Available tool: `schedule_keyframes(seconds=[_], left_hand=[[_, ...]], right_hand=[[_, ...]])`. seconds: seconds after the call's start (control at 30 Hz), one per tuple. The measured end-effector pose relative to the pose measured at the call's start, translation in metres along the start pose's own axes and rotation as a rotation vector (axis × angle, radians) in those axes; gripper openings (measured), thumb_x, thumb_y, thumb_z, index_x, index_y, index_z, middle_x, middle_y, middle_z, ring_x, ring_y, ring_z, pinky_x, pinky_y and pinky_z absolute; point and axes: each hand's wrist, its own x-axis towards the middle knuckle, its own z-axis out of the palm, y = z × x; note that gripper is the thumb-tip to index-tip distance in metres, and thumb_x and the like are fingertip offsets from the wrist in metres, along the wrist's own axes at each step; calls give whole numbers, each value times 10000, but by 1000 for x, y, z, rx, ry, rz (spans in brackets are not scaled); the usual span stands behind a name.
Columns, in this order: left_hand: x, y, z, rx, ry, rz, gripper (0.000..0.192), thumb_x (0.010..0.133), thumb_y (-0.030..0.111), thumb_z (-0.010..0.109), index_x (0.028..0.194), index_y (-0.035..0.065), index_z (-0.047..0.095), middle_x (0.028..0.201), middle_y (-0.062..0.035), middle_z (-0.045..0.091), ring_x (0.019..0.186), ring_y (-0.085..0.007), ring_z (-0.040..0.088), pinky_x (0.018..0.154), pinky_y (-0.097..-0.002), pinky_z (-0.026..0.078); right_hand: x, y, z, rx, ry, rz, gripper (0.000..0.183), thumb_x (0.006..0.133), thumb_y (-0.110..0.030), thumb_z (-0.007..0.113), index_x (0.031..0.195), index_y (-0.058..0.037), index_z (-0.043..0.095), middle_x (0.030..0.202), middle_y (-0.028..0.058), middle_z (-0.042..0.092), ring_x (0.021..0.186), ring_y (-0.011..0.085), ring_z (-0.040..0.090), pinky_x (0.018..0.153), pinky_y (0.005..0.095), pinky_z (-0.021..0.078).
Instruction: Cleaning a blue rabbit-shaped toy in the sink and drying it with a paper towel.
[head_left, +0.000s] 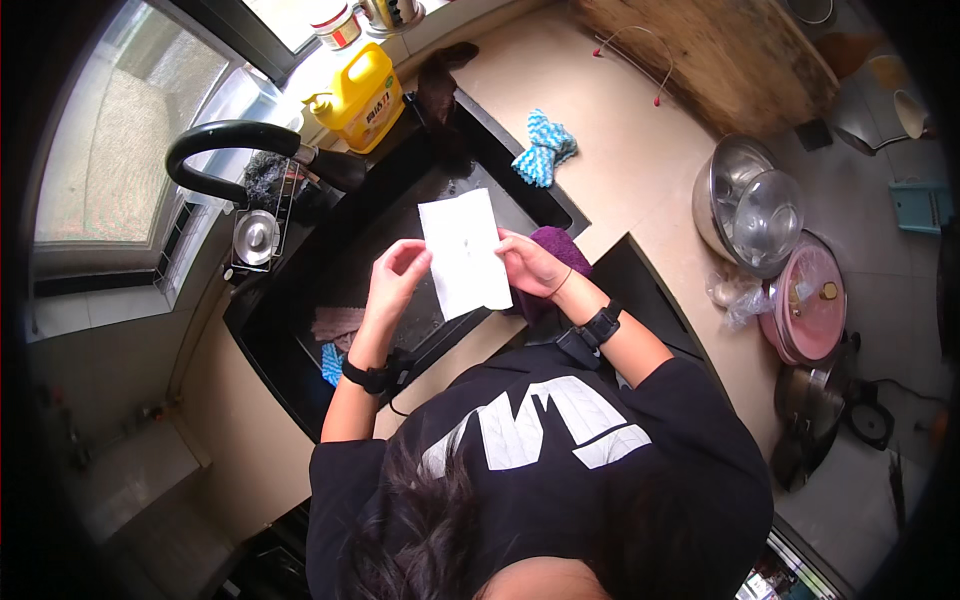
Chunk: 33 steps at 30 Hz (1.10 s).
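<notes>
A white paper sheet or towel (463, 255) is stretched between my hands above the black sink (517, 180). My left hand (400, 271) pinches its left edge with thumb and fingers. My right hand (529, 262) grips the opposite edge. A small dark mark shows near the middle of the sheet. Behind my right hand, a purple cloth (561, 249) hangs at the sink's front rim. A brownish-pink cloth (337, 324) and a blue-and-white cloth (331, 364) lie at the sink's left end, near my left wrist.
A black faucet (225, 135) arches at the back left beside a yellow detergent jug (361, 97). Another blue-and-white cloth (545, 148) lies on the counter. Metal bowls (739, 202), a pink lidded container (810, 300) and a large wooden board (720, 60) stand to the right.
</notes>
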Motion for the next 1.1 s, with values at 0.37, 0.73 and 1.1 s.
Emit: schedule_keyframes(seconds=[0.37,0.73,1.1], left_hand=[[-12,56,11,184,81,106,137,773,108,669,802,-4,595,724,-13,578,668,-76,527,641,-212,435],[-38,173,2,-238,214,472,127,732,102,507,818,58,425,1057,-118,547,928,-155,506,920,-299,361],[-41,102,-18,1014,79,250,827,675,431,705,1341,134,315,1018,-143,560,797,-324,616,676,-377,505]], right_hand=[[-4,-16,4,226,-177,27,611,805,-299,468,1347,-67,310,1308,112,436,1204,245,419,1033,415,290],[10,4,0,207,-134,87,656,807,-440,606,1325,-119,363,1264,82,487,1177,229,450,1007,422,330],[-11,-39,-11,-341,206,-180,437,766,-141,580,1160,-17,438,1003,74,546,909,153,555,779,293,481]])
